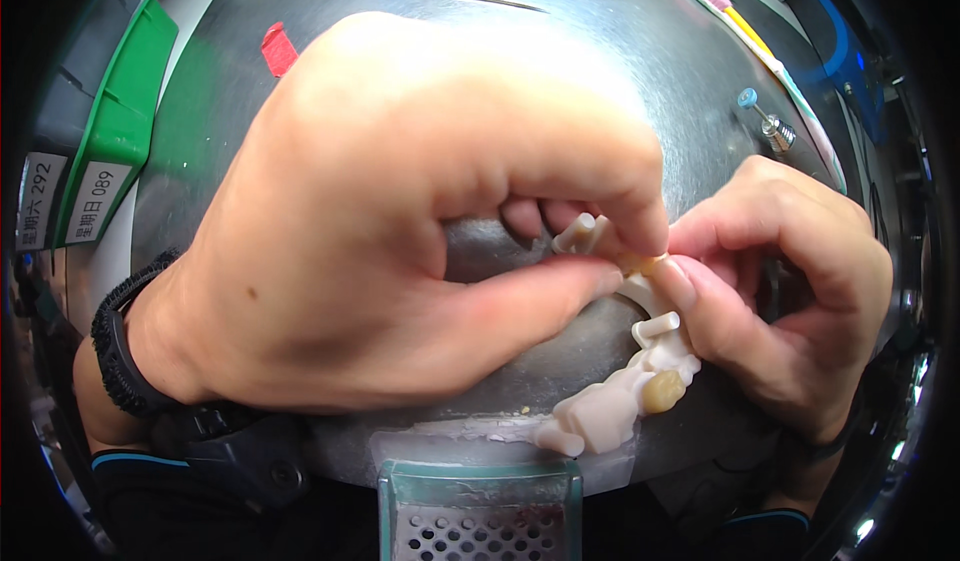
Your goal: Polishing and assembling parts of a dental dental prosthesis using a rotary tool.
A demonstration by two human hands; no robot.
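A cream dental arch model (pixel 600 416) with short round pegs curves between my hands, its near end over the front edge of the table. My left hand (pixel 400 191) reaches across from the left, thumb and forefinger closed on the far part of the arch. From the right, my right hand (pixel 790 281) pinches the same part, its fingertips touching those of the left. A small yellowish piece (pixel 647 263) shows between the fingertips, mostly hidden. Another yellowish tooth crown (pixel 662 392) sits on the near right side of the model.
Below the model is a green-framed tray with a perforated plate (pixel 480 541). Green bins (pixel 125 91) stand at the left. A red scrap (pixel 278 49) and a thin metal rod (pixel 498 2) lie farther back. At right are a blue-tipped bur (pixel 748 99) and a toothbrush-like handle (pixel 740 26).
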